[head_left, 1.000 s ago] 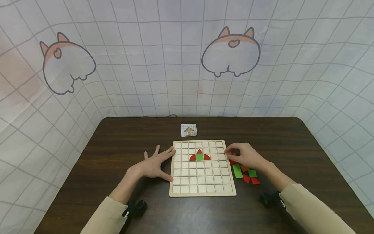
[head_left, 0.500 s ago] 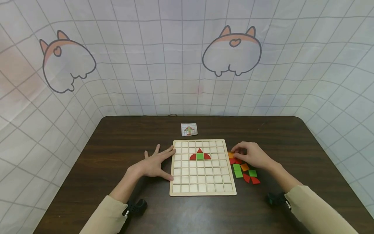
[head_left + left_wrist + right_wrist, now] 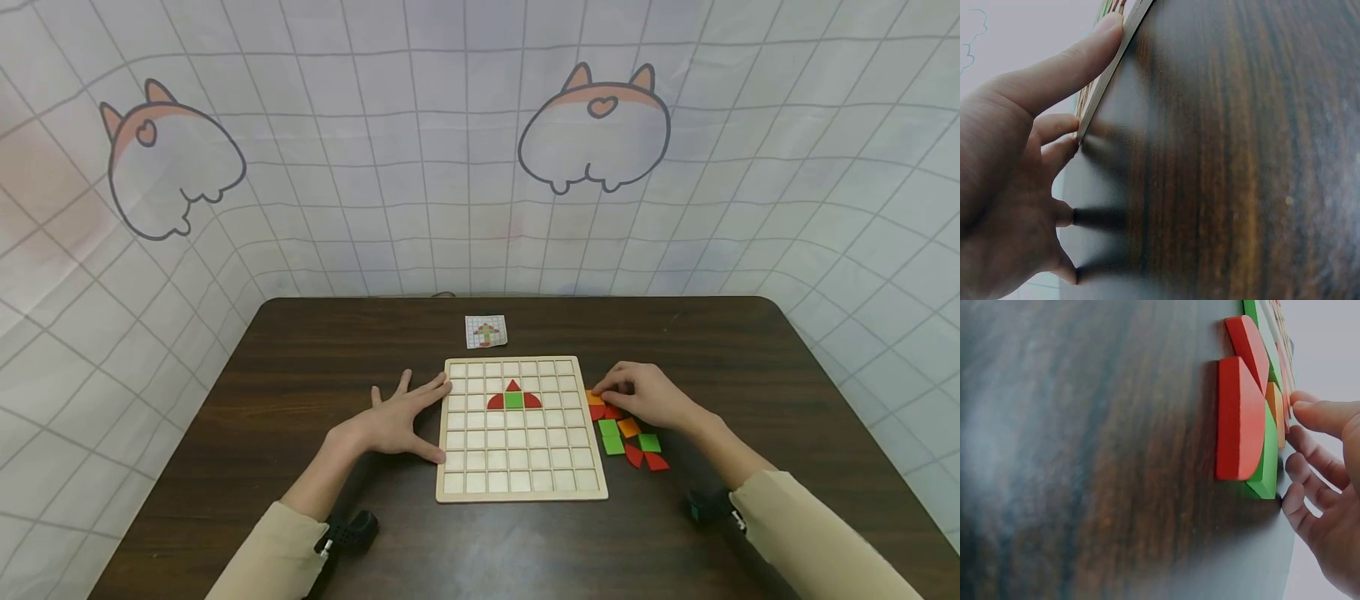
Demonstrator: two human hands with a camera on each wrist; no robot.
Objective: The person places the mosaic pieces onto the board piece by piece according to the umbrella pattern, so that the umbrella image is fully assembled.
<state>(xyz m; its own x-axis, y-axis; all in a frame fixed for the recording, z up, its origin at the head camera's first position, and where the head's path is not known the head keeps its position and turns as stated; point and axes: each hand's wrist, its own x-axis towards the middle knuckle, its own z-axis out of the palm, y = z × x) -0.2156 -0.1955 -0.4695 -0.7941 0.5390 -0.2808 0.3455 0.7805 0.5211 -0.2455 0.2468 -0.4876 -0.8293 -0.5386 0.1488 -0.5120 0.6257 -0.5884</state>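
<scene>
A pale wooden grid board (image 3: 536, 437) lies on the dark table. Set in its upper middle are a green square (image 3: 513, 401), a red triangle (image 3: 513, 386) above it, and a red quarter-round tile (image 3: 496, 402) and its twin (image 3: 532, 401) on either side. My left hand (image 3: 386, 425) is spread, with thumb and fingertips touching the board's left edge. At the board's right edge, the fingertips of my right hand (image 3: 648, 396) meet over the upper right part of an orange tile (image 3: 593, 398). Whether they pinch it is hidden in both views.
Loose tiles lie beside the board: green squares (image 3: 612, 437), another orange tile (image 3: 628, 427) and several red pieces (image 3: 1238, 419). A small printed pattern card (image 3: 486, 332) lies behind the board. A white gridded curtain (image 3: 420, 167) surrounds the table's back and sides.
My right hand has drawn slightly right from the board's edge, uncovering the orange tile, and then stayed there. The left hand keeps its place on the board.
</scene>
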